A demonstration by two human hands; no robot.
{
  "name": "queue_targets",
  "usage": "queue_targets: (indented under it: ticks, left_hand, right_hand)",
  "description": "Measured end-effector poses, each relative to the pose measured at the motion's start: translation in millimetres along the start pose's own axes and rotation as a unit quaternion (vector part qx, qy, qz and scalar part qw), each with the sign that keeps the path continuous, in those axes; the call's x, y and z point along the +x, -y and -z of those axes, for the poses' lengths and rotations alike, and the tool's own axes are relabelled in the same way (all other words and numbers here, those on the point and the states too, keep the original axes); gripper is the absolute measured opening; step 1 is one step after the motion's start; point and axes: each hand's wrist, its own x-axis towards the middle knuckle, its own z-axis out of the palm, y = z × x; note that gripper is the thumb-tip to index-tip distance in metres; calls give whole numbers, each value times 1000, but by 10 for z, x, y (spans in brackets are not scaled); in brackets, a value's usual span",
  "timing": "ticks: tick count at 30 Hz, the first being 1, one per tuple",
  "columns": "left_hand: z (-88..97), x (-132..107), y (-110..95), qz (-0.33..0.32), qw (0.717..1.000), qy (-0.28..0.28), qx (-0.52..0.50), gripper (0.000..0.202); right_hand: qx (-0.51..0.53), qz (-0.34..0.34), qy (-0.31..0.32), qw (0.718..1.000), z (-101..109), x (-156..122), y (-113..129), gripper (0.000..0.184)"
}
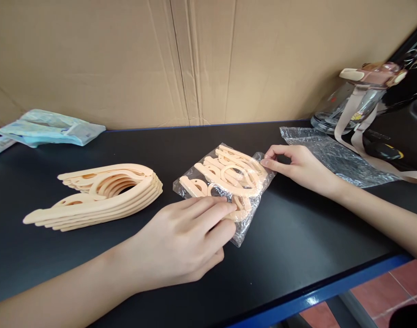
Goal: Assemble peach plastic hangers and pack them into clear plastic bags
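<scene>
A clear plastic bag [240, 237] lies on the black table with several peach-coloured plastic hanger pieces [234, 175] inside it. My left hand [191, 237] holds the bag's near side, fingers bent over the film and the pieces beneath; its palm side is hidden. At the bag's right edge, my right hand [293, 164] pinches the film between thumb and fingertips. Left of the bag sits a neat stack of folding hangers [126, 191] in the same peach colour, untouched by either hand.
Another clear plastic bag [341, 157] lies flat at the right, beside a transparent water bottle [362, 102] with a strap [362, 150]. A light-blue soft packet [54, 130] rests at the back left. Cardboard [126, 59] stands behind the table [280, 241], whose front edge is blue.
</scene>
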Motion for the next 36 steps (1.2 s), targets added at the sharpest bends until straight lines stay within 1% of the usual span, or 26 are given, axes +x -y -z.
queue_targets:
  ticks: [2, 5, 8, 10, 14, 16, 19, 23, 25, 29, 33, 36]
  left_hand:
    - [-8, 0, 8, 4, 1000, 1, -11, 9]
    - [-17, 9, 15, 18, 1000, -1, -18, 12]
    - [-15, 18, 14, 23, 1000, 0, -20, 18]
    - [-11, 18, 12, 30, 999, 1, -22, 21]
    - [-1, 0, 12, 31, 999, -4, -34, 19]
    - [3, -11, 16, 29, 998, -9, -47, 21]
    - [-2, -25, 29, 29, 997, -30, -62, 26]
    - [-32, -33, 61, 47, 995, -55, -74, 20]
    - [-47, -29, 81, 54, 994, -39, -84, 19]
    - [-64, 3, 102, 80, 988, 24, -133, 22]
    - [-90, 25, 105, 80, 990, 46, -109, 26]
    - [-102, 19, 112, 95, 987, 68, -111, 30]
  right_hand:
    - [0, 19, -29, 999, -6, -3, -16, 24]
    - [-52, 83, -71, 993, 5, -11, -8, 25]
    - [-123, 145, -57, 980, 26, -22, 17, 17]
    - [-146, 163, -41, 975, 34, -24, 19, 21]
    - [-158, 169, -9, 973, 32, -14, -25, 28]
    - [-156, 164, 5, 974, 25, -9, -45, 31]
    - [-148, 154, 11, 977, 15, -11, -43, 33]
    - [-132, 142, 10, 981, 3, -23, -1, 34]
    - [-130, 139, 11, 982, -1, -28, 23, 35]
    - [-135, 137, 14, 981, -3, -33, 52, 34]
    - [-137, 137, 16, 981, -8, -38, 51, 36]
    - [-129, 139, 28, 981, -14, -44, 42, 38]
